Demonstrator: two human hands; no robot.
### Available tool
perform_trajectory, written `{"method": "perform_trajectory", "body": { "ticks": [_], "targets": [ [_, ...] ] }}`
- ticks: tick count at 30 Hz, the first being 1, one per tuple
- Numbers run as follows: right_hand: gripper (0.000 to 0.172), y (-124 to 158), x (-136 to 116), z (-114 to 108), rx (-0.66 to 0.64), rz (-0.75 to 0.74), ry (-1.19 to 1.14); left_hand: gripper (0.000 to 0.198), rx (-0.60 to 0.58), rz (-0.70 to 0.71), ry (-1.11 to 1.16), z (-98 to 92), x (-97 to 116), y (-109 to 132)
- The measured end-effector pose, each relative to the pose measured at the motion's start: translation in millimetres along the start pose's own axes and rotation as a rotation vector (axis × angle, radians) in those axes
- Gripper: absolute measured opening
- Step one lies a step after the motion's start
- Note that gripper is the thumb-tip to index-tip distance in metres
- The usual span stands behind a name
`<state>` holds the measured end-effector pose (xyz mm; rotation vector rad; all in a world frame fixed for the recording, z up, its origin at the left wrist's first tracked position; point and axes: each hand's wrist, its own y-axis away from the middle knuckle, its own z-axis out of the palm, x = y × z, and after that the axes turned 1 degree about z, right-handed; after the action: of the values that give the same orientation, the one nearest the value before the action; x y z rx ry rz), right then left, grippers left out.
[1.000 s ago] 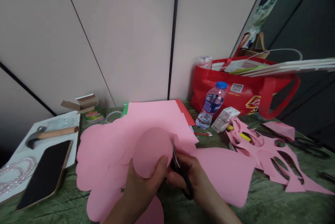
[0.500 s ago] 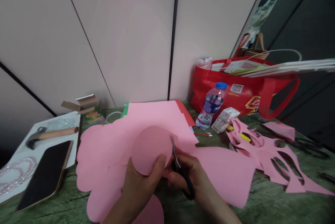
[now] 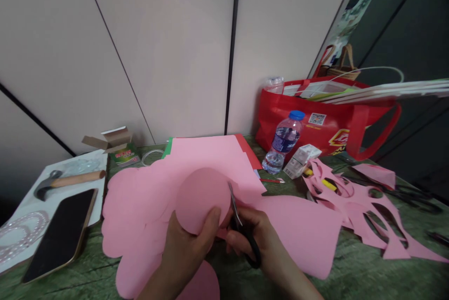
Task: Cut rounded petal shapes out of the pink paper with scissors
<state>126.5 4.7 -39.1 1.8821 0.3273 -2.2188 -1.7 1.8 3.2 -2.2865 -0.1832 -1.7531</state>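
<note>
My left hand point(image 3: 191, 246) pinches a round piece of pink paper point(image 3: 201, 197), thumb on top and fingers hidden underneath. My right hand point(image 3: 250, 230) is closed around the black handles of a pair of scissors point(image 3: 253, 248). The blades point up and away, lying along the right edge of the round piece, and they look nearly closed. Below and behind the hands lie pink paper sheets point(image 3: 217, 148) and a scalloped pink paper shape point(image 3: 131, 211). A larger pink paper piece point(image 3: 301, 234) with rounded corners rests beside my right wrist.
On the left are a hammer point(image 3: 77, 179), a phone point(image 3: 61, 234), bead strands point(image 3: 26, 232) and an opened small box point(image 3: 122, 150). To the right stand a water bottle point(image 3: 284, 141) and a red bag point(image 3: 315, 127), with pink paper scraps point(image 3: 365, 211) in front.
Almost nothing differs. The round pink paper and my left hand have shifted very slightly left, while the scissors stay at its right edge.
</note>
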Motion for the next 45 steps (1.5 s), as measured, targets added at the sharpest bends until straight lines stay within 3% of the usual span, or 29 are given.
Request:
{"method": "perform_trajectory", "body": {
  "ticks": [14, 21, 30, 37, 45],
  "targets": [
    [0.030, -0.6, 2.4, -1.5, -0.018, 0.001, -0.022, 0.018, -0.008, 0.026, -0.031, -3.3, -3.2, -2.4],
    [0.032, 0.2, 1.8, -1.2, -0.025, 0.011, -0.046, 0.040, -0.017, 0.073, -0.050, -3.9, -3.2, -3.1],
    [0.031, 0.3, 8.9, -1.6, -0.012, 0.027, -0.036, 0.045, -0.026, 0.094, -0.115, -6.6, -5.6, -4.9],
    [0.027, -0.1, 8.1, 0.5, -0.013, 0.022, -0.031, 0.050, -0.103, 0.050, -0.080, -5.9, -3.7, -4.7],
    [0.032, 0.4, 4.4, 2.6, -0.031, 0.028, -0.029, 0.041, 0.081, -0.013, -0.121, -0.1, -1.6, -1.8]
  ]
}}
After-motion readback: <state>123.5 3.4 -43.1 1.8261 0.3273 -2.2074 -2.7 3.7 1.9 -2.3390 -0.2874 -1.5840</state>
